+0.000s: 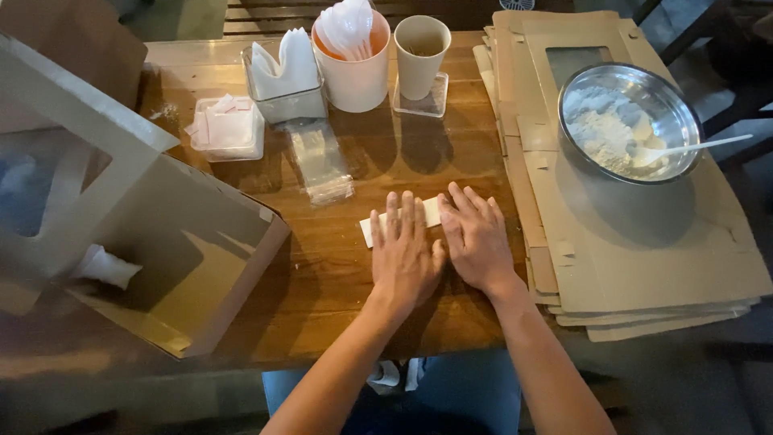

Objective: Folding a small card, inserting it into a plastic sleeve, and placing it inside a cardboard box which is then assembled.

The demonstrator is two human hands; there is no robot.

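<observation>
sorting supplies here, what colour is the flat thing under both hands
White: the flat paper piece under the left hand and right hand, seen in the head view.

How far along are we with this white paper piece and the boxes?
Done: one cardboard box stands assembled and open at left, with something white inside. In hand: the left hand and right hand press flat on a white paper piece on the wooden table. Left: a stack of flat box blanks lies unfolded under the metal bowl.
</observation>
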